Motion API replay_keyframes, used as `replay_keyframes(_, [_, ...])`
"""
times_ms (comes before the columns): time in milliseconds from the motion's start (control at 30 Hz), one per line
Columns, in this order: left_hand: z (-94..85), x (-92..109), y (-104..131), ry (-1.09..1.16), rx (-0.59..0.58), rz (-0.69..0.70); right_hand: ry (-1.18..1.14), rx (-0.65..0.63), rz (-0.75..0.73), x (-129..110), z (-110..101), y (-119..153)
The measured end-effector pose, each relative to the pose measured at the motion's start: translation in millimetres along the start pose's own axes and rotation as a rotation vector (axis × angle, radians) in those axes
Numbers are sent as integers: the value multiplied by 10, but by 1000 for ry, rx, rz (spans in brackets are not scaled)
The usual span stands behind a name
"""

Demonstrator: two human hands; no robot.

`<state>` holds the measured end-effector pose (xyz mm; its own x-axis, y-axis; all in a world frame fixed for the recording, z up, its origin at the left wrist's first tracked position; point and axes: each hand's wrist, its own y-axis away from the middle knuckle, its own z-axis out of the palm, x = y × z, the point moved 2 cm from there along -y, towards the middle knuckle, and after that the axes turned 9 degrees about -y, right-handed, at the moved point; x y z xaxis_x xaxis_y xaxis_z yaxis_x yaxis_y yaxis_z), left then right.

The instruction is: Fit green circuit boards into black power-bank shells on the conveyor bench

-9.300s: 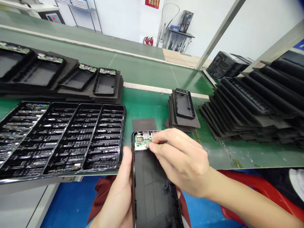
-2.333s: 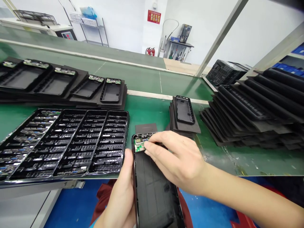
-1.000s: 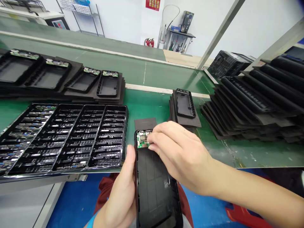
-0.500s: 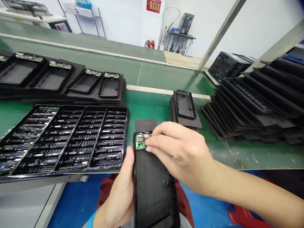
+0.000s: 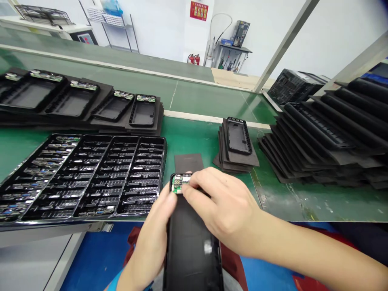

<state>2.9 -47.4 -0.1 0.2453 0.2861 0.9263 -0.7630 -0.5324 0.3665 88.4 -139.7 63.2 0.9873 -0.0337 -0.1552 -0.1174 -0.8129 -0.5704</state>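
In the head view a long black plastic case (image 5: 192, 246), its open inner side facing up, is held above my lap. A small green circuit board (image 5: 176, 187) with a two-digit display sits in the far end of the case. My left hand (image 5: 153, 232) grips the case along its left edge, thumb near the board. My right hand (image 5: 226, 204) reaches over from the right, with thumb and fingertips closed at the board's right side. Those fingers cover part of the board. A small dark foam sheet (image 5: 188, 162) lies on the bench just beyond the case.
To the left is a black divided tray (image 5: 124, 173) with circuit boards in some slots. Behind it, cases fitted with boards (image 5: 142, 111) rest on dark sheets. One case (image 5: 239, 135) tops a sheet stack at centre right. Tall stacked cases and sheets (image 5: 318, 137) occupy the right.
The far end of the case sits slightly lower in view. My left thumb has moved up beside the board, and my right fingers now press closer over it.
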Motion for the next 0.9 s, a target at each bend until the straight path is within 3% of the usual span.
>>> replay_keyframes(233, [-81, 66, 82, -482, 124, 376, -68, 126, -1, -8, 46, 101])
replay_keyframes(400, [-91, 68, 117, -646, 114, 496, -87, 169, 38, -20, 57, 167])
replay_keyframes(567, [-93, 70, 114, -725, 112, 483, -126, 169, 102, -16, 58, 240])
replay_keyframes(700, [-89, 45, 125, -622, 125, 416, -157, 267, 179, -15, 57, 294])
replay_keyframes(800, [-90, -17, 129, -503, 128, 298, -240, 385, 356, -14, 91, 358])
replay_keyframes(900, [-113, -107, 115, -395, 172, 152, -556, 483, 651, -3, 193, 452])
